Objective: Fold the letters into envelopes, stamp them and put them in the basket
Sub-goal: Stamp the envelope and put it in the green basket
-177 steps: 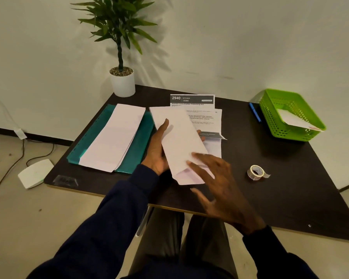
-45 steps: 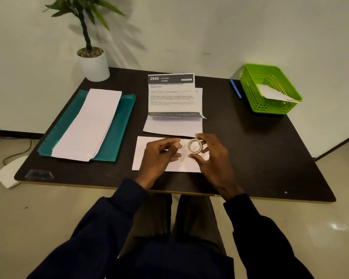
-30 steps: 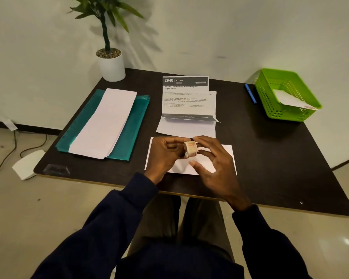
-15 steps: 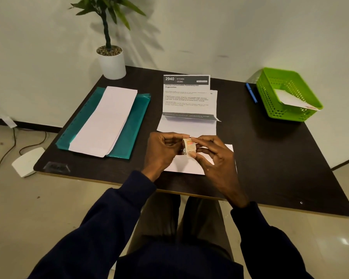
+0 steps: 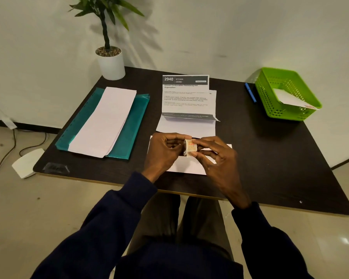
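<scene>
Both hands meet over the envelope at the bench's near edge. I see the left hand with fingers curled, pinching the stamp roll, and the right hand pinching the roll's loose end between thumb and forefinger. One letter lies partly unfolded just beyond the envelope; the basket, far right, holds a second envelope.

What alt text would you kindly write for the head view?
The left hand and right hand hold a stamp roll over an envelope on a dark table; a green basket stands at its far right corner.
</scene>
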